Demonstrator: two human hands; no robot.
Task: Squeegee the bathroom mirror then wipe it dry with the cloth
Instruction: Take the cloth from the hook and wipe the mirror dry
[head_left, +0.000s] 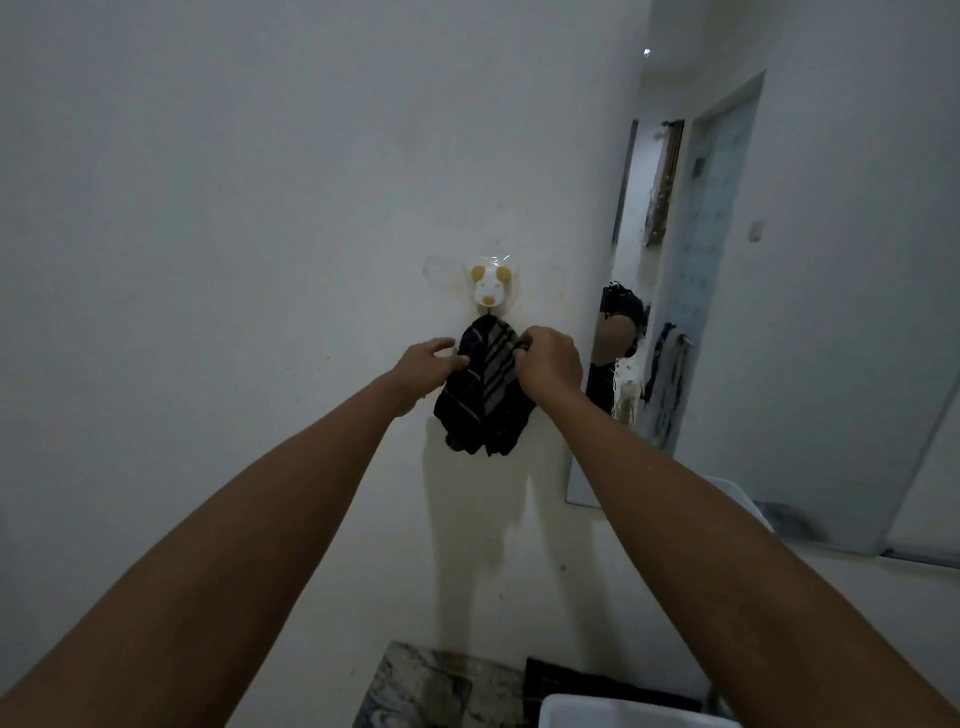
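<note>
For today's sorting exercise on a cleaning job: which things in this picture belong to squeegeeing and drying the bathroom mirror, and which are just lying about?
Belongs to the job:
- dark striped cloth, hanging from the hook
- mirror on the wall to the right
- left hand and right hand, both on the cloth

Just there:
- dog-shaped wall hook
- white tub at the bottom edge
- marbled surface below

No squeegee is in view.

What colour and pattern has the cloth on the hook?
Dark, nearly black, with pale grey stripes; cloth, seen in the head view.

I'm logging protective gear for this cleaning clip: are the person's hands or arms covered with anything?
No. The left hand and the right hand are bare, with no gloves, rings, watch or bracelet visible. Both forearms are uncovered as far as the frame shows; no sleeves appear.
</note>
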